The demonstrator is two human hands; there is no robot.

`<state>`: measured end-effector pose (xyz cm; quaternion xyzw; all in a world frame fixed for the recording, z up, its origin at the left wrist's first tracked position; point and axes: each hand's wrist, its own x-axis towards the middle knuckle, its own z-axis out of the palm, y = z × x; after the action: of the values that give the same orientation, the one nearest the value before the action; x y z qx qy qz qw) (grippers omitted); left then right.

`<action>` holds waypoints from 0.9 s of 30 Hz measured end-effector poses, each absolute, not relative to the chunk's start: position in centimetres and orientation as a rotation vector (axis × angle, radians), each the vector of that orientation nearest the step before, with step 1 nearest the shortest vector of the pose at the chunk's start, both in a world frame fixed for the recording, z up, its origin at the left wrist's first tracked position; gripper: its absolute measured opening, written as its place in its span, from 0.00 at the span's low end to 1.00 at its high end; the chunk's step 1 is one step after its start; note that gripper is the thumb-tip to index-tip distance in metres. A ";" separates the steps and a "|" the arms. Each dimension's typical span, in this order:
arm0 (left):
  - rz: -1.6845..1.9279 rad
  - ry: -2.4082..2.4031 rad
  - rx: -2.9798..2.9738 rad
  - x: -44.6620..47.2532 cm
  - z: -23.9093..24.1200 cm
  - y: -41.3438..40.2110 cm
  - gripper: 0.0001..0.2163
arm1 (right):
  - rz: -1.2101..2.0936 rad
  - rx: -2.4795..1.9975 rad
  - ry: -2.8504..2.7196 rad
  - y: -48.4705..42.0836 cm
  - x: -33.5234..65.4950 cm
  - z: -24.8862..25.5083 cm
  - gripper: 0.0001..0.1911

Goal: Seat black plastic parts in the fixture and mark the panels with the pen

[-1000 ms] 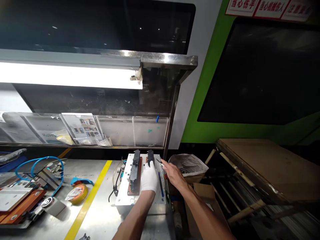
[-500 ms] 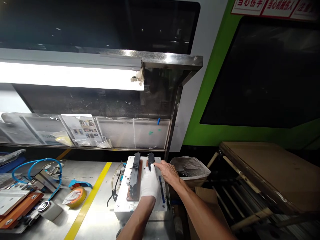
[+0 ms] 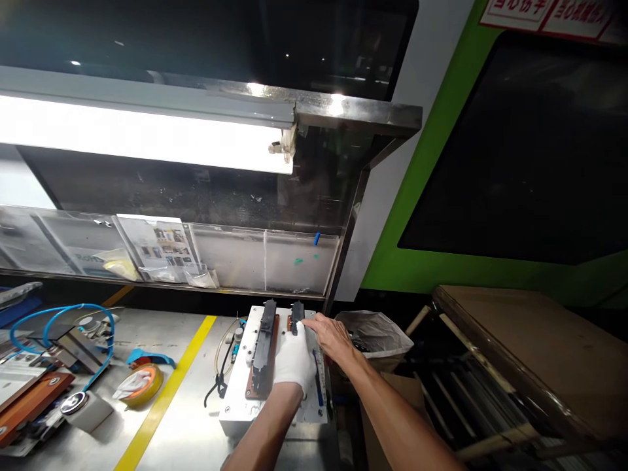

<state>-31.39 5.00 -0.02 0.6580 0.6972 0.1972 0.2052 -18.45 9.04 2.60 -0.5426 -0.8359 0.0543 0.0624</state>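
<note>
Both hands (image 3: 294, 356) on black strip (image 3: 296, 315) (gloved L)

Factory assembly stn. Stainless-steel workbench (image 3: 196, 432) w/ yellow floor-style tape stripe (image 3: 167, 392); long fluorescent tube lamp (image 3: 142, 134) under steel shelf. Clear acrylic doc holders (image 3: 161, 252) w/ printed work sheets at far edge. White metal fixture block (image 3: 245, 399) mid-bench, blue pneumatic hose (image 3: 59, 314) on jig far left. Green machine housing (image 3: 432, 196) w/ red-white warning signs (image 3: 554, 16) at right.

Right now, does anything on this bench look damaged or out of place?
Yes. The end fitting of the light tube at looks broken or loosely taped. A wad of white material sits in the yellow tape roll.
</note>
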 end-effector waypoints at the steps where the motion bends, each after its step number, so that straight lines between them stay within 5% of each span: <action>1: 0.536 1.944 1.829 -31.4 0.2 5.0 0.27 | 0.146 -1.638 -2.526 9.1 -18.5 2.6 0.26; 13: 0.515 1.934 1.762 -31.5 1.0 5.6 0.25 | 0.094 -1.689 -2.476 9.6 -19.5 2.2 0.23; 21: 0.603 1.989 1.675 -31.6 0.0 5.9 0.34 | 0.086 -1.727 -2.242 8.3 -20.1 1.2 0.27; 27: 0.796 1.943 1.818 -31.7 -1.9 1.6 0.26 | 0.267 -1.621 -2.168 4.0 -18.5 0.8 0.27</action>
<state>-31.71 1.58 -1.86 0.6436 0.6881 0.2818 0.1811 -18.49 4.04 0.79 -0.5826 -0.7795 0.0959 0.2092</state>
